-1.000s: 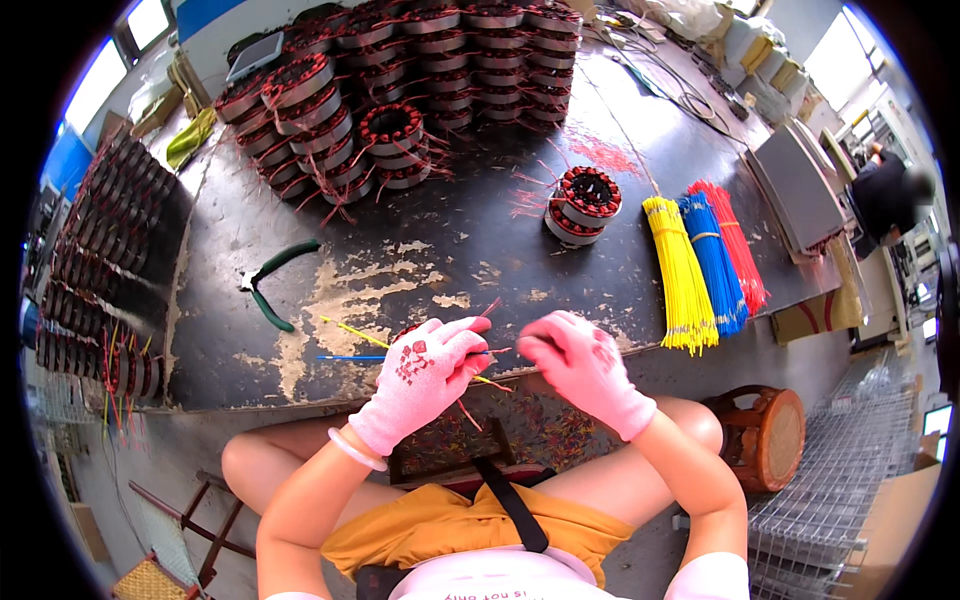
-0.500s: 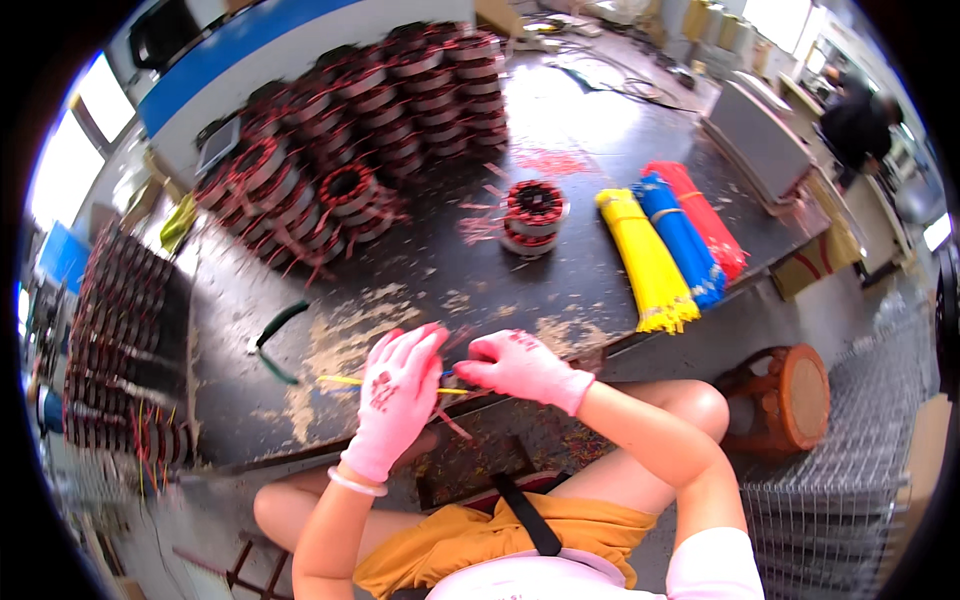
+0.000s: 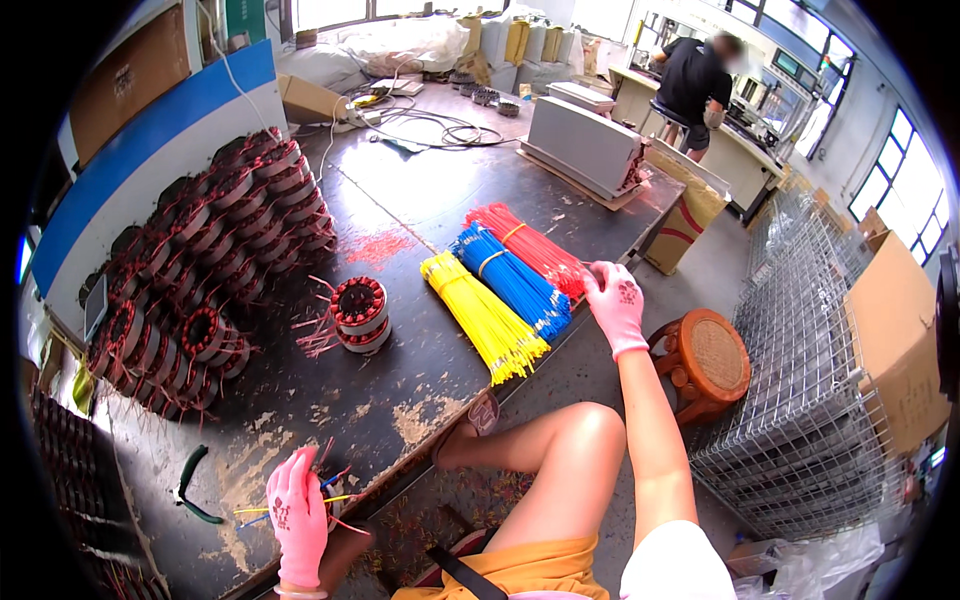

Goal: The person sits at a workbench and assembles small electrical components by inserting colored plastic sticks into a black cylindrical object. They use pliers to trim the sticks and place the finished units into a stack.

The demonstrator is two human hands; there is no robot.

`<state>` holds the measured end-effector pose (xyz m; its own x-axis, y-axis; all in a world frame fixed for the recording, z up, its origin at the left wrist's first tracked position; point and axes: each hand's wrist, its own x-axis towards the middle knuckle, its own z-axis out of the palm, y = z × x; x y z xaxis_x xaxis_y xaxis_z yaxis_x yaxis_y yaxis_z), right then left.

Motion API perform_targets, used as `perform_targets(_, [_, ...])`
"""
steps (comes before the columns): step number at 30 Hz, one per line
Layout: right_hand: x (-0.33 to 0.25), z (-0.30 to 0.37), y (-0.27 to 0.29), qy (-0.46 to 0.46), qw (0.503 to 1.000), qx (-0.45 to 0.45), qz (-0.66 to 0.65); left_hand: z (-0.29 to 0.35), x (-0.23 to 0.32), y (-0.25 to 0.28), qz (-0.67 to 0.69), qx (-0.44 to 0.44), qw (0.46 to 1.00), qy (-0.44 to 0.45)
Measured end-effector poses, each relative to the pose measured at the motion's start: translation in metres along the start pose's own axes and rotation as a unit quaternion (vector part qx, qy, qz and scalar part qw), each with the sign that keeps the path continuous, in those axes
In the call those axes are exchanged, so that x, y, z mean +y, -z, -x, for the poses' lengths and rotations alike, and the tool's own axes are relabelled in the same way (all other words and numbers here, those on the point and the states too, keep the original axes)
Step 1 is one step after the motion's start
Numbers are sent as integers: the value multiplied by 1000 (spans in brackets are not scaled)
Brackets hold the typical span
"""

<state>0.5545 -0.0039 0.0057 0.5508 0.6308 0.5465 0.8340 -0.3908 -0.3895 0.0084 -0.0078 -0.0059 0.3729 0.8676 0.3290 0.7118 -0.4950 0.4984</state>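
Observation:
My left hand (image 3: 297, 515), in a pink glove, is closed at the bench's near edge over yellow, blue and red wires (image 3: 338, 497). Their ends stick out on both sides of it; whatever else lies under the palm is hidden. Far to the right, my right hand (image 3: 614, 300), also gloved in pink, pinches at the near end of the red wire bundle (image 3: 525, 245). A blue wire bundle (image 3: 512, 280) and a yellow wire bundle (image 3: 480, 315) lie beside it, each banded. Left of them stand stacked wound motor stators (image 3: 362, 315) with red leads.
Stacked stators (image 3: 235, 225) fill the bench's left side. Green-handled pliers (image 3: 190, 485) lie near my left hand. A grey box (image 3: 580, 145) and cables (image 3: 440, 130) are farther back. To the right are a wooden stool (image 3: 705, 365), a wire cage (image 3: 800, 400) and a person (image 3: 693, 85).
My right hand has left the left one and reached out right to the red bundle. My left hand stays over the wires. The view has swung to the right.

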Motion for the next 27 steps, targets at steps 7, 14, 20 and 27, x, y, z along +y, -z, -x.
perform_targets(7, [-18, -50, -34, -116, 978, -169, 32, 0, -4, 2, -12, 1, 1000, 6])
perform_targets(14, [-11, -61, -26, -128, 974, -189, -7, 2, -3, 4, -17, -4, 1000, 10])
perform_targets(20, [-5, -62, -26, -157, 962, -217, -57, 4, -3, 2, -17, 4, 1000, 8])
perform_targets(27, [1, -72, -29, -159, 960, -227, -43, 3, -6, -3, -10, 17, 1000, -1])
